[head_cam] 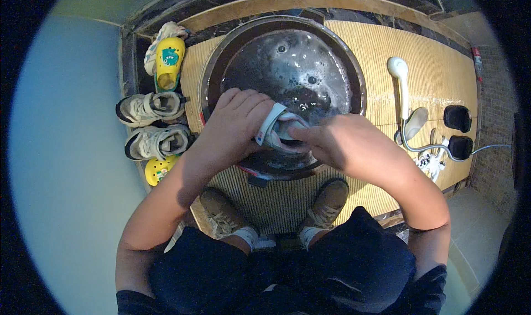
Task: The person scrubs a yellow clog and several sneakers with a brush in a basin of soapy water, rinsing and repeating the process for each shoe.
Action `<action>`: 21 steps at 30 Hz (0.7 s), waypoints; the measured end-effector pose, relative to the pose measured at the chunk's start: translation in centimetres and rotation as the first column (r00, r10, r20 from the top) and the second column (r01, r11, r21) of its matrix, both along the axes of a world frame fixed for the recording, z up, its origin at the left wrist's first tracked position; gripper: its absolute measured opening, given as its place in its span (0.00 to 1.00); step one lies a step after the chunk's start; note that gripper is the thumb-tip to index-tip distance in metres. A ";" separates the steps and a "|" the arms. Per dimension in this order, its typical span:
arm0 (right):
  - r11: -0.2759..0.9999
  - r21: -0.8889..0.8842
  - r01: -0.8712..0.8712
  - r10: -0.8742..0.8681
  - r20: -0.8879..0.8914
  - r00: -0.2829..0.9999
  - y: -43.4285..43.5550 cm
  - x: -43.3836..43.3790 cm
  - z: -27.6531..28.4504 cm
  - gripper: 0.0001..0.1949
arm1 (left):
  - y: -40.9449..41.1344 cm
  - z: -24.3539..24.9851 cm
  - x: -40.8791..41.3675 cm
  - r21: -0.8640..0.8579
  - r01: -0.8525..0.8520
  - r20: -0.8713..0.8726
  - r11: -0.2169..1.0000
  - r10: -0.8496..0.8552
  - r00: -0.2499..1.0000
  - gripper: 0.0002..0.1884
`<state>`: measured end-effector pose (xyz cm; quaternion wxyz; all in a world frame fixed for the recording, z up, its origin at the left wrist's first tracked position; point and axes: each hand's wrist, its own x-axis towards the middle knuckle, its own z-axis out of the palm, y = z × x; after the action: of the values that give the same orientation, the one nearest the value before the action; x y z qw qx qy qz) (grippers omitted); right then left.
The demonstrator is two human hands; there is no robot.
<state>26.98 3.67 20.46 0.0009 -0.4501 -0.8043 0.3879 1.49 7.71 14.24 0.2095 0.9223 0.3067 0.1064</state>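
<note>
My left hand (242, 116) grips a small light-coloured shoe (276, 126) from its left side, above a large dark round basin (211, 72). The shoe has a pale blue-white edge and a pinkish lining around its opening. At the right side of that opening is my right hand (338, 138), with a finger or thumb pressed in at the rim. Its other fingers are curled and partly hidden, so anything else inside them cannot be seen. Dark water with patches of foam (290, 51) fills part of the basin below both hands.
Left of the basin stand a yellow clog (169, 60), a pair of pale sneakers (147, 107) and another yellow clog (157, 170). On the ribbed tan floor (373, 37) at right lie a white shower head (398, 68) with its hose, an insole (416, 122) and two black objects (457, 118).
</note>
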 end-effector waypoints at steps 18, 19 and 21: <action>0.393 -0.885 0.249 -0.702 -0.114 0.703 0.0 2.1 -2.1 0.17 | 0.0 0.8 0.6 0.356 -0.161 -0.017 0.921 0.178 0.984 0.22; 0.360 -0.907 0.217 -0.709 -0.115 0.696 0.6 2.6 -1.9 0.17 | 0.2 0.8 0.5 0.362 -0.149 -0.013 0.920 0.165 0.986 0.23; 0.730 -0.646 0.226 -0.537 -0.337 0.773 -0.1 2.5 -3.8 0.17 | 0.9 0.9 0.4 0.376 -0.127 -0.007 0.918 0.139 0.990 0.25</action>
<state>29.46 3.53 16.67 0.1584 -0.4730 -0.5056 0.7040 1.89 8.62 15.13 0.0170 0.9240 0.3461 0.1617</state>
